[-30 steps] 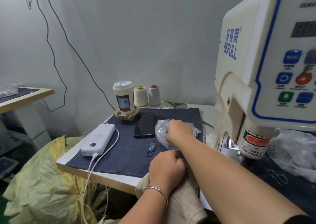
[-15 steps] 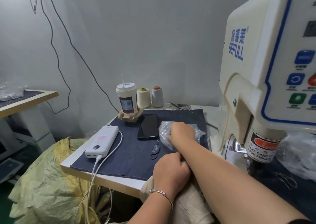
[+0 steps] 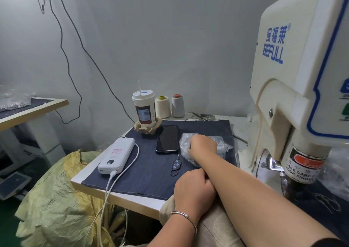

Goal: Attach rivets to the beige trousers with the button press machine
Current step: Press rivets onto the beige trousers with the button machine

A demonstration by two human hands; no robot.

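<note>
We judge riveting not begun: right hand (image 3: 203,145) reaches into the rivet bag (image 3: 221,147) (grip hidden), left hand (image 3: 194,189) bunching beige trousers (image 3: 213,228) beneath it.

- Wall (image 3: 170,39): plain, pale grey, matt — evenly lit, with a softer shade toward the left.
- Black cable (image 3: 88,54): hung down the wall in loose loops, led behind the worktable.
- Worktable (image 3: 120,199): pale-edged top, set against the wall and covered by a dark blue cloth (image 3: 151,171).
- Second table (image 3: 35,110): seen at the left edge, light wooden rim, dark covering laid on top, carried on a white frame.
- Yellow-green sack (image 3: 56,199): crumpled, placed on the floor between the two tables.
- Floor (image 3: 7,224): green, glimpsed at the lower left only.
</note>
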